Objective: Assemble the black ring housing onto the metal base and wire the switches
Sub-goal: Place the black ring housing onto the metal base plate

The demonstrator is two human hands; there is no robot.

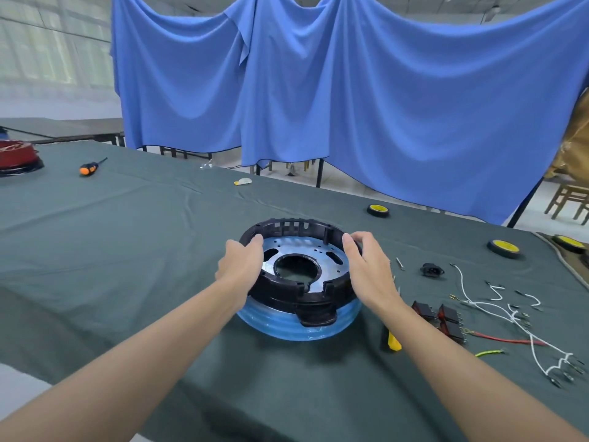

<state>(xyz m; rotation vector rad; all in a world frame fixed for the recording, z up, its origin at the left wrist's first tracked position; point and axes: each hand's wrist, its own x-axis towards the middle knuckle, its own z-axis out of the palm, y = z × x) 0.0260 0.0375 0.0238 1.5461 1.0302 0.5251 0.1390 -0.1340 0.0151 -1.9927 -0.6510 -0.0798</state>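
Observation:
The black ring housing (296,229) sits on top of the metal base (299,327), whose side is wrapped in blue film; a perforated metal plate (306,247) shows inside the ring. My left hand (240,266) grips the ring's left rim, thumb hooked over the inner edge. My right hand (369,266) grips the right rim the same way. Dark red rocker switches (443,317) lie to the right of the base. Beside them lie loose wires: white (510,317), red (506,339) and yellow-green (489,353).
A yellow-handled tool (392,341) lies by my right forearm, a black socket part (432,269) beyond it. Yellow-hubbed wheels (378,210) (504,248) sit at the far right, an orange screwdriver (90,167) and a red unit (16,157) far left. Green cloth covers the table.

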